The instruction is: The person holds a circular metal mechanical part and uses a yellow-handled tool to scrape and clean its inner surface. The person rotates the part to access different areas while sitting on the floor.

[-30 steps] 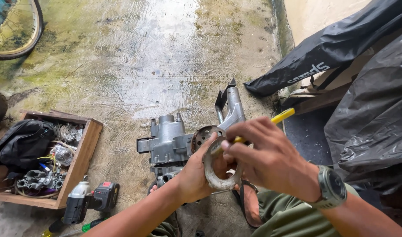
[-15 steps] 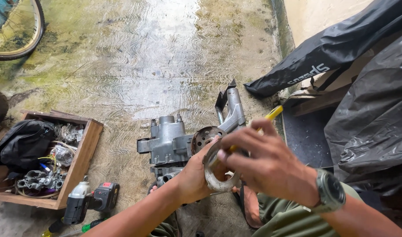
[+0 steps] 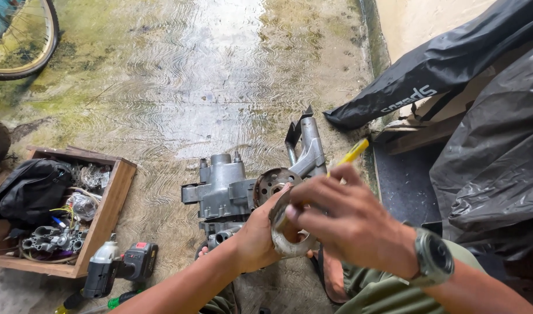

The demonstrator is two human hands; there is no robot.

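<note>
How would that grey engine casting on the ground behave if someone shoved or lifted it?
The grey engine casting looks like thick solid metal, so probably heavy and stiff. Its blocky, lumpy shape suggests it would scrape rather than roll. The wet concrete floor might let it slide somewhat.

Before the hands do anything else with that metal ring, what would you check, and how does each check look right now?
1. Left hand grips the metal ring: ok.
2. Right hand holds the yellow-handled tool: ok.
3. Tool tip placed properly on the ring: cannot tell, fingers hide it.
4. Engine casing rests flat on the concrete floor: ok.
5. Cordless drill out of the way: ok, it lies beside the wooden box.
</note>
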